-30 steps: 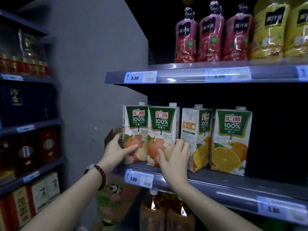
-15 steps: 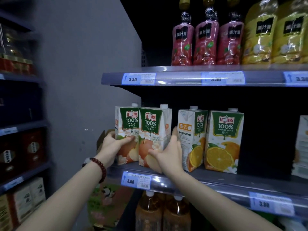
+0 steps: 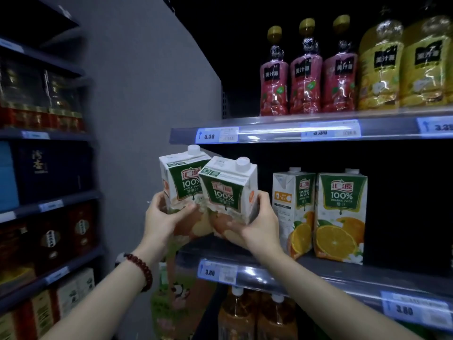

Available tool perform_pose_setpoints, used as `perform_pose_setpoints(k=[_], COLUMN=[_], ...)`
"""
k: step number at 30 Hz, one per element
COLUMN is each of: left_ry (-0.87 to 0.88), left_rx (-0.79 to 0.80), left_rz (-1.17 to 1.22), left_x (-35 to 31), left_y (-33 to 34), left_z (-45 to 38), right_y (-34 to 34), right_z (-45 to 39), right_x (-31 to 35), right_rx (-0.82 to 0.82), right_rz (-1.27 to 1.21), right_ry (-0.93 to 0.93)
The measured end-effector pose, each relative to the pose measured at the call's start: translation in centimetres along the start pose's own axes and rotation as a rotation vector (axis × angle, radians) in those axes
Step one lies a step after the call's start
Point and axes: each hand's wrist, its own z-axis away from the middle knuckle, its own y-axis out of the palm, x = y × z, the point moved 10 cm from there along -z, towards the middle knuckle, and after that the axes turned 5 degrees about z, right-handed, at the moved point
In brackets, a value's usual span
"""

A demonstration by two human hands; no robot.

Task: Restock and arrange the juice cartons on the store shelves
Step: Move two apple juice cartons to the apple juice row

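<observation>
1. Compared with half a second ago, the two white-and-green apple juice cartons have been lifted off the middle shelf and are now held in the air in front of it, both tilted.
2. The left apple juice carton with a white screw cap (image 3: 182, 179) is gripped by the left hand (image 3: 163, 218), the fingers being curled around its lower part.
3. The right apple juice carton with a white screw cap (image 3: 228, 190) is gripped by the right hand (image 3: 255, 225); the thumb is laid on its front and the fingers are wrapped around its right side.
4. The two cartons are touching each other, and the right one is leaned more to the right and overlaps the left one in front.
5. Just to the right of the right hand, two white-and-green orange juice cartons (image 3: 340, 214) are standing upright on the grey metal middle shelf (image 3: 343, 268), side by side.
6. A dark red bead bracelet (image 3: 142, 268) is worn on the left wrist.
7. Above the hands, on the upper grey shelf (image 3: 269, 131), three pink plastic juice bottles with gold caps (image 3: 306, 79) are placed, and large yellow juice bottles (image 3: 402, 65) are seen to their right.
8. Below the hands, amber drink bottles with white caps (image 3: 255, 317) are stored under the middle shelf.
9. Blue-and-white price tags (image 3: 217, 272) are fixed on the shelf edges.
</observation>
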Motion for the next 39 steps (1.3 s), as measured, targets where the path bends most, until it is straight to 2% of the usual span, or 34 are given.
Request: perform_pose_setpoints(k=[9,14,19,29,39], left_ry=[-0.102,-0.222,-0.313,-0.472,-0.468], left_rx=[0.026,0.116,0.169,0.337,0.573], left_rz=[0.083,0.1,0.173,0.31,0.299], left_x=[-0.9,-1.2,-0.7,0.1,-3.1], left_y=[3.2,8.7,16.9,36.6,53.1], left_z=[8.7,13.7,19.1,29.6,38.4], right_y=[-6.4,-13.3,-22.8,-44.8,-63.7], right_z=[3.9,6.7,9.1,14.6,21.5], right_x=[0.7,-1.0,-2.5,-4.3,-4.8], right_rx=[0.123,0.186,0.168,-0.034,-0.331], right_rz=[-0.103,-0.199,-0.209,-0.158,-0.166], right_ry=[0.01,0.101,0.17,0.268,0.32])
